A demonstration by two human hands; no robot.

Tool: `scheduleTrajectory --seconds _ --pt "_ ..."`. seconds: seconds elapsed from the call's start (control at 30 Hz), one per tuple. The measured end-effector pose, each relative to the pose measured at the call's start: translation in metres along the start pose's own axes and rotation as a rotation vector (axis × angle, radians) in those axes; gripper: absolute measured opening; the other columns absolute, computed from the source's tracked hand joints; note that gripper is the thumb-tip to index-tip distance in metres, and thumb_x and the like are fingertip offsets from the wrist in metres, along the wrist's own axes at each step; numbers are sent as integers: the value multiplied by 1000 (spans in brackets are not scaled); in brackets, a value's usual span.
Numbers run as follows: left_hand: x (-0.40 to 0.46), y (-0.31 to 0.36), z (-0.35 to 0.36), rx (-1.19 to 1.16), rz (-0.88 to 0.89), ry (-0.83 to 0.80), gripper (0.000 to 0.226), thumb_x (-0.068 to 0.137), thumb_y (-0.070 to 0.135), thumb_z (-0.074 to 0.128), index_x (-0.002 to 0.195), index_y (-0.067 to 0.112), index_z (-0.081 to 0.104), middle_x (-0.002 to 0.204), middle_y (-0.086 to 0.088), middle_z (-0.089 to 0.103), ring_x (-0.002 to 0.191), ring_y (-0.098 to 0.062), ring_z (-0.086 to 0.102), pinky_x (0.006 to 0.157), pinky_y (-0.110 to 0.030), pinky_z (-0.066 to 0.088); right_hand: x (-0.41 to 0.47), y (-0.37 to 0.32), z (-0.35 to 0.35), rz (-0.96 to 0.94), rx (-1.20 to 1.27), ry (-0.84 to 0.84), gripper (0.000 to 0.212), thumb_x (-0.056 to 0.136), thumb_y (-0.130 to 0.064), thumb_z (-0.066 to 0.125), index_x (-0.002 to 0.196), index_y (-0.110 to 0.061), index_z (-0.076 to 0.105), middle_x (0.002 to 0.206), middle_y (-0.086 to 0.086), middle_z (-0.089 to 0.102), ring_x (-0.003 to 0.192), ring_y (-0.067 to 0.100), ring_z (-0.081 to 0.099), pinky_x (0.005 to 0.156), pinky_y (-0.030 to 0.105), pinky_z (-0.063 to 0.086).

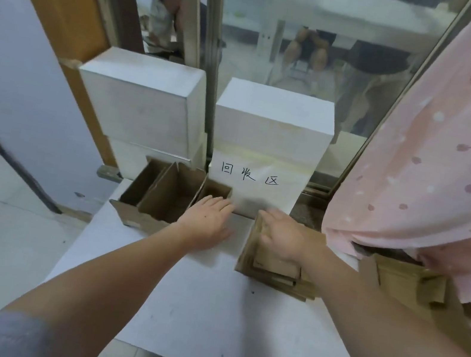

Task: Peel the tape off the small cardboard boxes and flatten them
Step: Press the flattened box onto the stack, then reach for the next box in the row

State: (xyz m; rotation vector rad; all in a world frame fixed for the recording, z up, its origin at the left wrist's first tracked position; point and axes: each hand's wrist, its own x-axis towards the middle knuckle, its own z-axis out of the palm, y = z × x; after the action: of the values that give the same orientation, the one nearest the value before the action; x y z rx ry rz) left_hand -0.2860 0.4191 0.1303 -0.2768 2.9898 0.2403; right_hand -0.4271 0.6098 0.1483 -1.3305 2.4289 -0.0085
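Note:
On the white sheet (205, 305) on the floor lies a stack of flattened brown cardboard boxes (271, 271). My right hand (281, 233) rests on top of that stack with its fingers bent over the far edge. My left hand (208, 220) lies flat on the sheet just left of the stack, fingers straight, holding nothing. Several opened, unflattened small cardboard boxes (168, 198) stand to the left of my left hand.
A paper sign with handwritten characters (252, 181) leans on a white box (272, 122); another white box (140, 105) stands to its left. More cardboard (411, 281) lies at the right under a pink dotted curtain (452, 153). A glass door is behind; people sit beyond it.

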Motion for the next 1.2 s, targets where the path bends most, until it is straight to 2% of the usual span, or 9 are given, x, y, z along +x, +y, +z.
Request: scheduleTrajectory --seconds 0.17,0.33,0.43,0.57,0.77,0.93,1.1,1.2 --pt "-37 -37 -26 -16 -156 23 69 107 55 37 164 18 23 171 -3 23 158 -19 17 129 -39 6 26 -49 -25 -125 -31 -7 68 105 -40 46 161 -14 20 167 10 20 154 27 18 125 36 17" --pt "-85 -59 -44 -30 -339 56 69 107 55 38 164 19 23 171 -2 22 158 -20 16 129 -40 8 46 -105 -35 -274 -67 0 66 103 -42 48 159 -12 28 162 9 32 150 26 26 120 34 23" --pt "-111 -72 -51 -92 -440 64 68 107 55 40 164 22 23 171 -1 21 158 -22 15 128 -41 10 57 -139 -34 -328 -60 -35 68 104 -43 47 160 -12 24 166 8 25 154 24 20 124 35 18" --pt "-141 -99 -51 -96 -492 71 68 107 57 38 163 20 27 169 -2 27 154 -24 25 126 -41 19 69 -182 -29 -355 -47 -80 68 105 -43 46 162 -15 20 168 6 20 155 23 15 126 38 16" --pt "-166 -160 -46 -69 -463 84 65 107 55 41 160 20 31 166 -2 34 152 -23 31 126 -41 22 88 -248 -19 -329 -24 -57 65 105 -38 49 160 -16 24 166 5 26 153 23 24 123 38 22" --pt "-171 -212 -39 -51 -373 43 66 108 53 39 162 16 28 168 -4 30 154 -24 27 127 -40 18 112 -299 -4 -205 34 -69 54 105 -35 51 151 -11 38 156 9 41 145 26 36 118 39 33" --pt "-166 -250 -27 -79 -271 -18 68 107 54 41 162 17 25 168 -4 30 153 -24 28 126 -39 20 116 -326 13 -70 90 -91 56 104 -37 51 150 -9 38 154 11 42 143 27 37 117 41 34" --pt "-150 -264 -25 -95 -218 -27 69 108 52 42 163 16 23 168 -5 29 154 -25 26 126 -39 18 120 -330 18 -12 127 -84 61 105 -37 50 155 -8 32 159 11 36 148 26 31 120 40 29"
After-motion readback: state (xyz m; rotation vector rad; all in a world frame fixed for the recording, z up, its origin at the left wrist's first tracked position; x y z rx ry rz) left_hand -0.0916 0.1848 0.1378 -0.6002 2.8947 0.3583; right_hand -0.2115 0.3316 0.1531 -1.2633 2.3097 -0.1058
